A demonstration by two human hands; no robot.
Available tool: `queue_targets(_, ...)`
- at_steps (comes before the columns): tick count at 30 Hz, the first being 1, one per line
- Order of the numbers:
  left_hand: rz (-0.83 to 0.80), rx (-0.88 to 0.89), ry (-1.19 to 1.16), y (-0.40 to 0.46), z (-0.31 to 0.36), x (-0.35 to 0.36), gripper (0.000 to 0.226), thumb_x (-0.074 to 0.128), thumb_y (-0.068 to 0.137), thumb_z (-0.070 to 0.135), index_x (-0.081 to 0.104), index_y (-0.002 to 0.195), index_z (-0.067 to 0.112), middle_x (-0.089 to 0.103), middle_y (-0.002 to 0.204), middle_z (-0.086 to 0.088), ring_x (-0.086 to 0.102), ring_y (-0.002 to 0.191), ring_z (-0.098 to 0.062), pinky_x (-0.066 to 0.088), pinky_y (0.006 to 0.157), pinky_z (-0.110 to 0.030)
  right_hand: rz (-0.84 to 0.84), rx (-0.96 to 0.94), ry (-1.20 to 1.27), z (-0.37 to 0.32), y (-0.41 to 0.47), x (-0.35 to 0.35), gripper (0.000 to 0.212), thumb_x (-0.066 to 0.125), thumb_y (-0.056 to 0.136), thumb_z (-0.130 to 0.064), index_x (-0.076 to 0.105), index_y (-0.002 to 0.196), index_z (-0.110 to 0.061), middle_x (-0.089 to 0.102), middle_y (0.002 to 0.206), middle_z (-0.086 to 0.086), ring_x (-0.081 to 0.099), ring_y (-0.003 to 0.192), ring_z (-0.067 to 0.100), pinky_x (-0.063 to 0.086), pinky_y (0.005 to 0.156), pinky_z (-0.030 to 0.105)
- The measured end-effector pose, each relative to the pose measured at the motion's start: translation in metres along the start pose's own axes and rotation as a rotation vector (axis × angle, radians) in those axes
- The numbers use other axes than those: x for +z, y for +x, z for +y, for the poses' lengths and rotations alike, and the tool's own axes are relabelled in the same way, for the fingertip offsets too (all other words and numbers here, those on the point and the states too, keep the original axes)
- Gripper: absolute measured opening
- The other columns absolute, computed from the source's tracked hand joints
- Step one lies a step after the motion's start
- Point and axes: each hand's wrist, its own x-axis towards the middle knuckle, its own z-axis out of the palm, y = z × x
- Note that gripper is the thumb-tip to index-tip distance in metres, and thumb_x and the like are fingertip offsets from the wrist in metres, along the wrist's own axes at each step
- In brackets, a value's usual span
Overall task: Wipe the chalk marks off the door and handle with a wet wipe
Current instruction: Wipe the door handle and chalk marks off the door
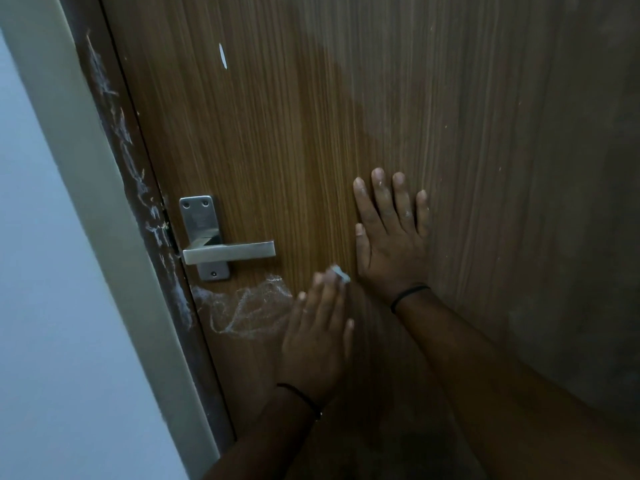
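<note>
The brown wood-grain door [277, 140] fills the view. Its steel lever handle [228, 252] sits at the left on a steel plate. White chalk scribbles [246, 310] lie just below the handle, and more chalk streaks [145, 188] run down the dark door edge. My left hand [317, 337] lies flat on the door right of the scribbles with its fingers straight, and a small white wet wipe [341, 273] peeks out at its fingertips. My right hand [391, 230] presses flat on the door above and to the right, fingers spread, holding nothing.
A pale door frame [86, 188] and a light wall [31, 271] stand at the left. One small white mark [222, 56] sits high on the door. The door's right part looks darker, as if damp.
</note>
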Motion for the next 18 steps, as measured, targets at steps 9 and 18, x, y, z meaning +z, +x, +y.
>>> queue_targets(9,0.056,-0.023,-0.014,0.01,-0.002,-0.004,0.056,0.032,0.101,0.035,0.022,0.151,0.012,0.016,0.161,-0.007,0.012,0.15,-0.022,0.008,0.121,-0.039,-0.008,-0.019,-0.023,0.004,-0.003,0.0,0.054,0.027,0.105,-0.03,0.019,0.158,-0.022,0.019,0.165,0.004,0.012,0.153,0.025,0.009,0.124,0.052)
queue_targets(18,0.028,0.039,0.043,0.005,-0.011,-0.009,0.054,0.031,0.101,0.037,0.029,0.15,0.014,0.017,0.159,-0.005,0.015,0.149,-0.02,0.016,0.12,-0.041,-0.013,-0.015,-0.019,0.004,-0.004,-0.001,0.055,0.028,0.105,-0.03,0.017,0.158,-0.023,0.018,0.166,0.004,0.012,0.154,0.025,0.008,0.123,0.053)
